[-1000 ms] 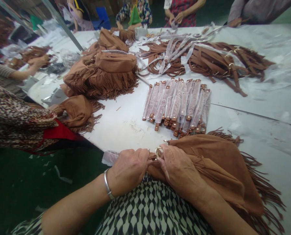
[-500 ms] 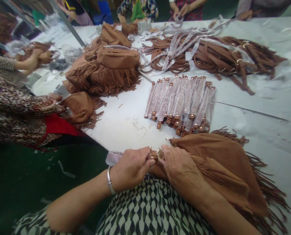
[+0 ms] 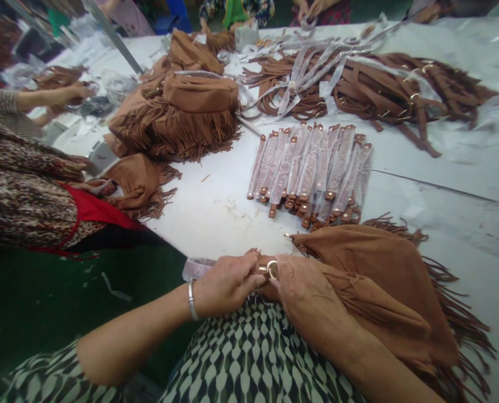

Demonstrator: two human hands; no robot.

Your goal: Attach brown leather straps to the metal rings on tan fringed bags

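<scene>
My left hand [image 3: 231, 281] is closed on a short leather strap; its plastic-wrapped part [image 3: 196, 268] loops out beyond the wrist. A gold metal ring [image 3: 272, 270] shows between my hands, with a ridged metal piece beside it. My right hand [image 3: 310, 288] pinches the corner of a brown fringed bag [image 3: 394, 268] next to this ring. To the right the bag lies across the table edge, its fringe hanging. A small clasp [image 3: 289, 236] sticks out at the bag's upper left. Fingers partly hide the join between strap and ring.
Plastic-wrapped short straps [image 3: 308, 168] lie in a row ahead. Behind them are long brown straps [image 3: 383, 92] with buckles. Fringed bags [image 3: 182, 112] are piled at left. A co-worker's sleeve [image 3: 26, 179] is near another bag [image 3: 134, 182]; other people stand around the white table [image 3: 215, 224].
My hands have moved slightly apart, and more of the ring and the ridged metal piece shows. The near co-worker's arm at left has drawn back a little.
</scene>
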